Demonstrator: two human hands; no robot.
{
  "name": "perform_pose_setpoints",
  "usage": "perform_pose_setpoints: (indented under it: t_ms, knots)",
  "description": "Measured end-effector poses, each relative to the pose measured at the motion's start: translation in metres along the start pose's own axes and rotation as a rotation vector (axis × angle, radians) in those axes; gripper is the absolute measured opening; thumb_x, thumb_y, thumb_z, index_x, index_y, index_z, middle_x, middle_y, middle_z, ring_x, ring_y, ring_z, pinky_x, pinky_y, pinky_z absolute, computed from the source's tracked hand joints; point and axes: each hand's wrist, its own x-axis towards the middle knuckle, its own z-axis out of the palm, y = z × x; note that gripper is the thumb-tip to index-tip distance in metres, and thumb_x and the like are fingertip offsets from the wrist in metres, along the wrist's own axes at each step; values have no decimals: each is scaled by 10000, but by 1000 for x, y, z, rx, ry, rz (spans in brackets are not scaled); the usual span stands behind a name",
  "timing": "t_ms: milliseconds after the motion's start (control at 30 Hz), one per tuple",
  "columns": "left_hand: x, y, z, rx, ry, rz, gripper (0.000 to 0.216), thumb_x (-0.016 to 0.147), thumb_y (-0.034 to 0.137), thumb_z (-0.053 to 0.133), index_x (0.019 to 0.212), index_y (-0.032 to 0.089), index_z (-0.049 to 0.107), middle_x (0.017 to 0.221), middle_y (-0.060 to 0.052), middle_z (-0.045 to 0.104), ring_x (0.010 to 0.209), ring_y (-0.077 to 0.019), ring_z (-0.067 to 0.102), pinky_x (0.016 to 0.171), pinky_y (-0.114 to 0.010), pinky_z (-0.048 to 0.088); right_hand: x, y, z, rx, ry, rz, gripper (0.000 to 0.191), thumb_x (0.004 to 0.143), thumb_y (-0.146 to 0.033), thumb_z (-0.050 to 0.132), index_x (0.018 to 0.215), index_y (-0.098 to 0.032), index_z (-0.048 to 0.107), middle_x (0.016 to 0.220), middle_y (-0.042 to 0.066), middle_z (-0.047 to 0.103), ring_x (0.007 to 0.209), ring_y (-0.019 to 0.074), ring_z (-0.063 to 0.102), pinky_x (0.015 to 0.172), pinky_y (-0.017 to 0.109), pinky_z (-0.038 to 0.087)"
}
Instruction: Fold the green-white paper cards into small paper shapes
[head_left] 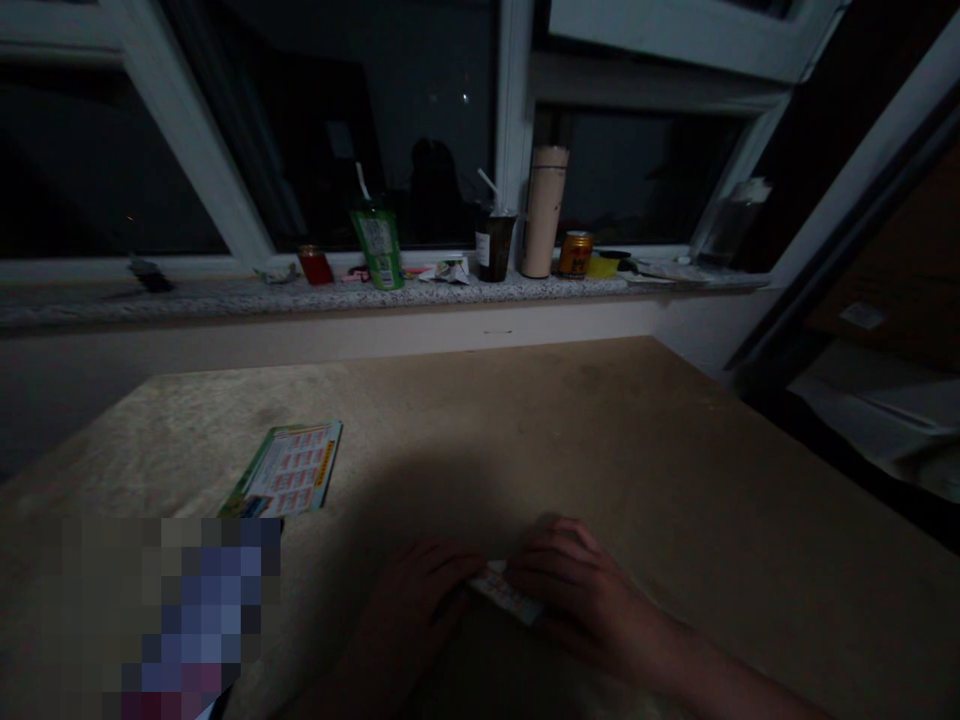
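Right hand (596,590) and left hand (424,590), fingers narrowed, hold a small, flat, printed white strip (511,593) between them over the dull, smudged brown tabletop (615,430), and as it looks papery, I judge that light, even fingertip pressure guides it best.
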Motion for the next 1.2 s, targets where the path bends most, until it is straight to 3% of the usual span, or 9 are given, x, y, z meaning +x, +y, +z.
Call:
perform_pose_setpoints:
  t_ms: [133,400,700,967,1200]
  knots:
    - [2,4,-3,-10,11,-39,274,874,153,461,1056,256,638,1027,-6,689,954,-204,622,862,-379,495,-1,4,2,39,89,21,240,929,-219,477,1139,-227,593,1053,47,666,1023,213,550,932,400,360]
    - [2,6,-5,-29,45,-119,167,897,220,493,945,241,651,926,-1,687,880,-202,632,811,-358,509,-2,10,8,106,253,121,103,909,-262,544,919,-218,636,884,32,648,922,201,569,852,371,390]
    - [2,1,2,-138,55,-120,138,895,227,498,906,226,636,883,-17,669,861,-210,607,815,-381,480,0,16,15,251,346,311,184,885,-325,584,761,-200,639,860,39,601,871,199,558,795,342,412]
    - [-1,-1,4,-203,109,-266,173,894,255,483,915,242,655,891,-14,675,862,-216,617,769,-340,498,1,21,20,373,342,342,181,879,-290,594,747,-197,674,825,36,602,831,191,563,773,332,407]
    - [0,-4,7,-193,124,-273,241,901,262,468,1074,222,630,1011,-35,679,946,-225,615,833,-371,501,1,17,21,252,288,362,107,822,-188,669,718,-196,648,820,6,594,848,181,549,808,341,358]
